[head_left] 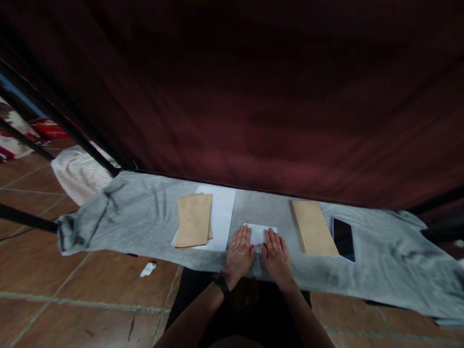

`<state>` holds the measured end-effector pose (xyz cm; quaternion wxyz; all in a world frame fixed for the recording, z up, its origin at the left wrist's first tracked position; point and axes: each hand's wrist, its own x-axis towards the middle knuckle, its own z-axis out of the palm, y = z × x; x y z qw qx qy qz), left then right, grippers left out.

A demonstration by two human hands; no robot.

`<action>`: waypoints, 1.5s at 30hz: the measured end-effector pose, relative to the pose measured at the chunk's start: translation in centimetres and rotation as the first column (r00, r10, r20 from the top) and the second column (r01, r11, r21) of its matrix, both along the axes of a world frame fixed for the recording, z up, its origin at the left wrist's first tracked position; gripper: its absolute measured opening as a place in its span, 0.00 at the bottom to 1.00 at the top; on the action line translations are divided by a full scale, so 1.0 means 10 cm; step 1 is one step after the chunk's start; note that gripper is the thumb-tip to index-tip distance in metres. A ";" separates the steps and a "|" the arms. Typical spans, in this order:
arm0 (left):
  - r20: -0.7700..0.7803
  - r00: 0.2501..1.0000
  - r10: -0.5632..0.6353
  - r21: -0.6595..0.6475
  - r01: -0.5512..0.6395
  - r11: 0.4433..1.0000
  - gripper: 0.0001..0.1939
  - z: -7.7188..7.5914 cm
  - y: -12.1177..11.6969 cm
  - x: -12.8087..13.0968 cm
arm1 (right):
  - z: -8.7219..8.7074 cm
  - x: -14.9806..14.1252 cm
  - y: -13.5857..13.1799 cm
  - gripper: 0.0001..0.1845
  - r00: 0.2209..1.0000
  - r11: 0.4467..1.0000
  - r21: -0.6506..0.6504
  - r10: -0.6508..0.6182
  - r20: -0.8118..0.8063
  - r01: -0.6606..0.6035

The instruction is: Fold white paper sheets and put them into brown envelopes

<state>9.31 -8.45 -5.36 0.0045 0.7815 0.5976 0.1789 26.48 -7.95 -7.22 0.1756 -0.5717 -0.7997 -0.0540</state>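
A small piece of white paper (258, 235), apparently folded, lies on the grey cloth in front of me. My left hand (239, 251) rests flat on its left side with the fingers stretched out, a dark band around the wrist. On the right side of the same paper, my right hand (275, 252) lies flat too, fingers extended. The palms hide the paper's lower corners. Left of my hands, several brown envelopes (194, 220) lie on larger white sheets (224, 212). To the right sits a thick stack of brown envelopes (314, 227).
A phone (343, 239) with a dark screen lies beside the right stack. Grey cloth (141, 217) covers the long narrow surface. Behind it hangs a dark red curtain (253, 121). Dark metal bars (29, 218) stand at the left, and a white scrap (148, 269) lies on the tiled floor.
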 end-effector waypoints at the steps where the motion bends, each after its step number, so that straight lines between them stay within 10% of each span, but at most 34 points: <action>1: -0.005 1.000 0.011 0.002 -0.011 1.000 0.31 0.01 -0.02 -0.02 | -0.03 0.04 -0.01 0.30 1.000 1.000 0.011 -0.013 -0.011 0.013; 14: -0.010 0.996 0.086 0.015 -0.086 0.996 0.28 0.11 -0.21 -0.14 | -0.21 0.36 -0.07 0.32 0.998 0.997 0.049 -0.053 -0.031 0.055; 18: 0.031 0.970 0.242 0.060 -0.244 0.968 0.26 0.30 -0.15 -0.67 | -0.26 0.37 -0.07 0.32 0.998 0.997 0.061 -0.048 -0.038 0.050; 26: -0.009 0.717 0.697 -0.057 -0.696 0.715 0.36 0.37 -0.19 -1.89 | -0.30 0.34 -0.06 0.32 0.997 0.993 0.095 -0.068 -0.033 0.071; 37: -0.027 0.711 0.702 -0.031 -0.703 0.711 0.38 0.26 -0.17 -2.10 | -0.18 0.32 -0.09 0.31 0.996 0.994 0.070 -0.089 -0.004 0.089; 45: 0.023 0.718 0.696 0.000 -0.696 0.718 0.19 0.61 -0.25 -1.89 | -0.14 0.32 -0.10 0.31 0.994 0.994 0.002 -0.109 -0.019 0.109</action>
